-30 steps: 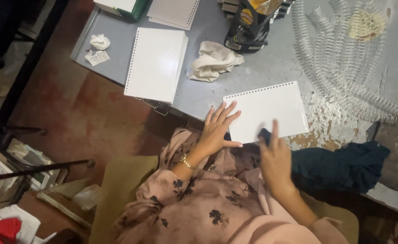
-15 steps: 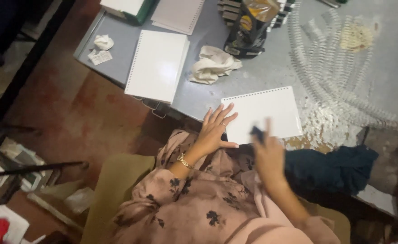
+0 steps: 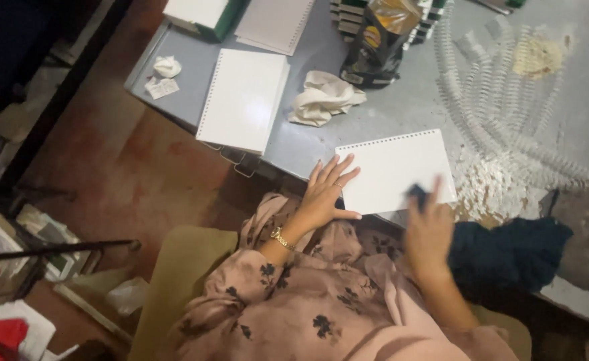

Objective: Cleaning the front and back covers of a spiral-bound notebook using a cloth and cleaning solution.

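- The right hand (image 3: 428, 230), blurred, shifted from the punched sheet's (image 3: 394, 170) near edge toward its right corner.
- The left hand (image 3: 326, 192) stayed no longer curled; its fingers spread flatter.

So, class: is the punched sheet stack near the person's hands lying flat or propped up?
Flat: the punched sheet stack lies level on the grey table, with the left hand at its edge.

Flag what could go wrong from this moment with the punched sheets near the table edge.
The punched sheet lies at the table's near edge, pinned only at one corner by the left hand; it might slide off. The right hand is blurred, moving, and could sweep paper scraps onto it.
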